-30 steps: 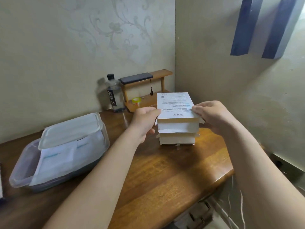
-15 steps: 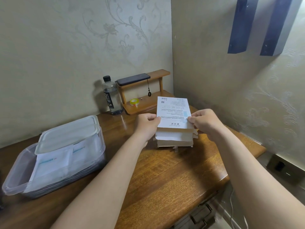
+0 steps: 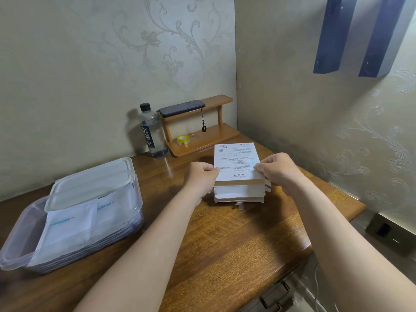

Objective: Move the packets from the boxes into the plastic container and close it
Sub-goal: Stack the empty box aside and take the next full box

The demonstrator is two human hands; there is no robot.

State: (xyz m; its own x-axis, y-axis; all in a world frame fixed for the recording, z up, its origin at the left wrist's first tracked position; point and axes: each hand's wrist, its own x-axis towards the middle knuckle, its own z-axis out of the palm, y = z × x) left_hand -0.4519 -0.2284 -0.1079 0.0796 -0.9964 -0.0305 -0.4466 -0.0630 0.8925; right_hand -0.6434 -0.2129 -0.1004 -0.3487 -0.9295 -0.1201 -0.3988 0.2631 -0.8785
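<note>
Boxes (image 3: 239, 176) white, stacked, print on top; left hand (image 3: 201, 176) and right hand (image 3: 279, 169) pinch the topmost.

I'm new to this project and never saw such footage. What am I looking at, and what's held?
No machine here: a person's two bare hands, filmed by a wide-angle camera on their head, looking forward and down. The left hand and right hand each pinch a side of the top box of a stack of boxes on the wooden table. Left of it sits a plastic container holding white packets, its lid lying partly across it. At the back: a water bottle and a small shelf with a phone and tape roll.
</note>
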